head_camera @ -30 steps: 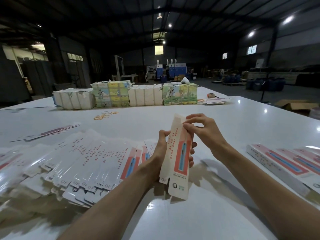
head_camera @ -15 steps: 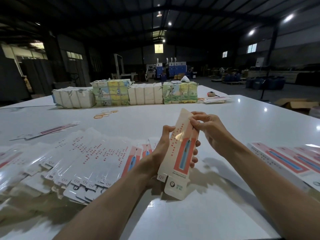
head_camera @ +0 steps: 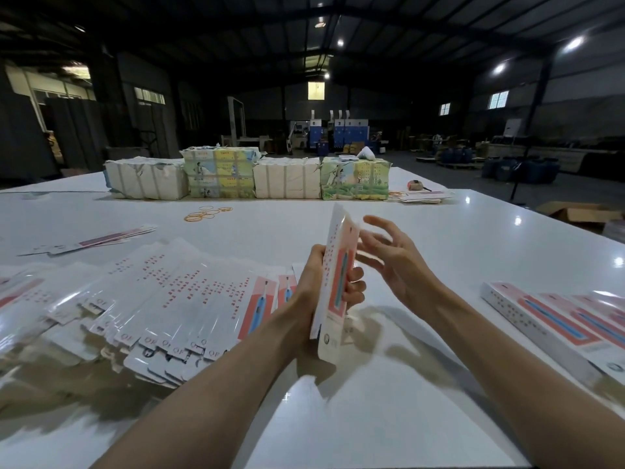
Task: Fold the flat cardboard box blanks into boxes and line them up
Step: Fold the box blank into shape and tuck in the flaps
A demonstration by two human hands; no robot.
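My left hand (head_camera: pixel 323 282) grips a long white-and-red box blank (head_camera: pixel 333 289) upright above the white table (head_camera: pixel 439 238), fingers wrapped round its right edge. Beside the blank's upper part hovers my right hand (head_camera: pixel 389 258), its fingers spread and blurred, holding nothing. A fanned pile of flat blanks (head_camera: pixel 162 299) lies to the left. Folded boxes (head_camera: pixel 568 319) lie side by side at the right edge.
Wrapped paper bundles (head_camera: pixel 250 177) line the far side of the table. Orange rubber bands (head_camera: pixel 206 213) lie in front of them. A lone flat blank (head_camera: pixel 98 240) lies at the left, and a cardboard carton (head_camera: pixel 575 211) stands beyond the right edge.
My right hand has let go of the blank's top and opened, moving slightly right. The blank has turned more edge-on in my left hand.
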